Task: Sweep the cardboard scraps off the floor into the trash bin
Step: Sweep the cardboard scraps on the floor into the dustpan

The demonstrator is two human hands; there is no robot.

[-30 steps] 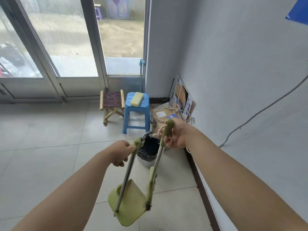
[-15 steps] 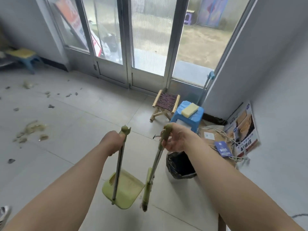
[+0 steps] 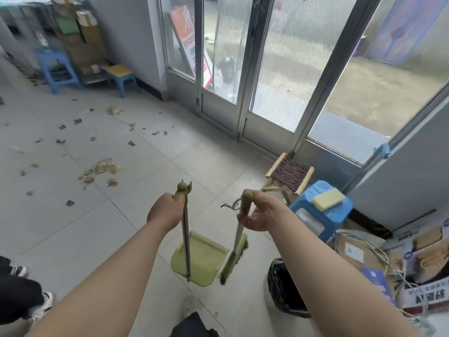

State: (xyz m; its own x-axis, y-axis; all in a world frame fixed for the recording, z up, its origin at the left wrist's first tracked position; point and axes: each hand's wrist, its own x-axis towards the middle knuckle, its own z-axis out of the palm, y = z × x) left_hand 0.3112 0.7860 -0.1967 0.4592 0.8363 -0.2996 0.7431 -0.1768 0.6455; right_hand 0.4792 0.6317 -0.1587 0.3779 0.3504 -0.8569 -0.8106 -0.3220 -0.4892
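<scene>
My left hand [image 3: 164, 211] grips the top of the long handle of a green dustpan [image 3: 201, 260], whose pan hangs low over the tiled floor. My right hand [image 3: 261, 212] holds the green handle of a small broom [image 3: 234, 257], its bristles just right of the pan. A trash bin lined with a black bag [image 3: 283, 288] stands at the lower right, partly behind my right forearm. Cardboard scraps [image 3: 102, 169] lie in a loose pile to the left, with several smaller bits [image 3: 131, 143] scattered farther back.
A woven wooden stool [image 3: 289, 172] and a blue plastic stool [image 3: 320, 210] with a yellow sponge stand to the right by the glass doors [image 3: 243, 69]. Boxes and cables [image 3: 388, 259] crowd the right corner. Another person's feet [image 3: 29, 295] are at the lower left. More blue stools [image 3: 58, 69] stand far left.
The view has swung left, away from the bin corner, bringing the scattered scraps and far stools into sight. Both hands have kept hold of the dustpan and broom.
</scene>
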